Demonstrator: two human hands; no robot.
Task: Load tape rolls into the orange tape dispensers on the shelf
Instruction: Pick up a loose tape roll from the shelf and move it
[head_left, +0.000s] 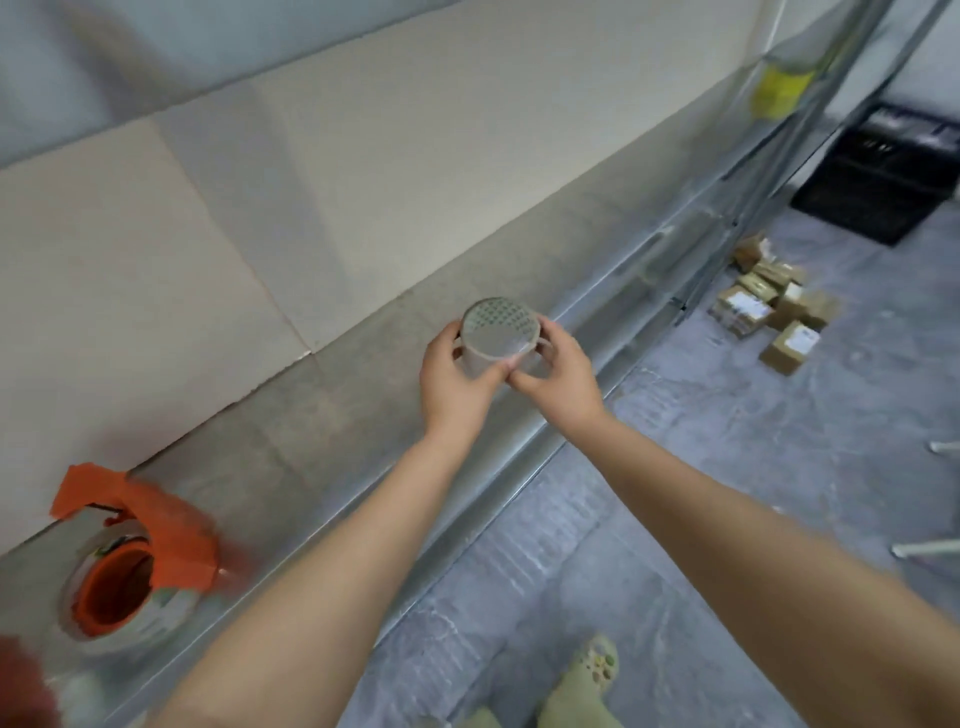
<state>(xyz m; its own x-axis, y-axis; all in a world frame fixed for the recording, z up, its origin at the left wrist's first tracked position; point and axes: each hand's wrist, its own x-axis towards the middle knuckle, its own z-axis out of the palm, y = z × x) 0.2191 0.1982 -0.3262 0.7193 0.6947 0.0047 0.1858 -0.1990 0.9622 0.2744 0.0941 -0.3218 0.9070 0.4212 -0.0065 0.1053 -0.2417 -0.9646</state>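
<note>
Both hands at frame centre: left hand (457, 371) and right hand (556, 374) grip clear tape roll (496, 338) by rim; likely light, stiff, slick; orange dispenser (140, 561) lower left on shelf (322, 415)

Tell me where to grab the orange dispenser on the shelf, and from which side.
Probably best to take the orange dispenser by its arched orange body, coming from above and the shelf's open front edge. It lies on the shelf with the tape roll and its round core opening facing up-front, and cardboard blocks the back. Both hands, left hand and right hand, currently hold another roll.
</note>
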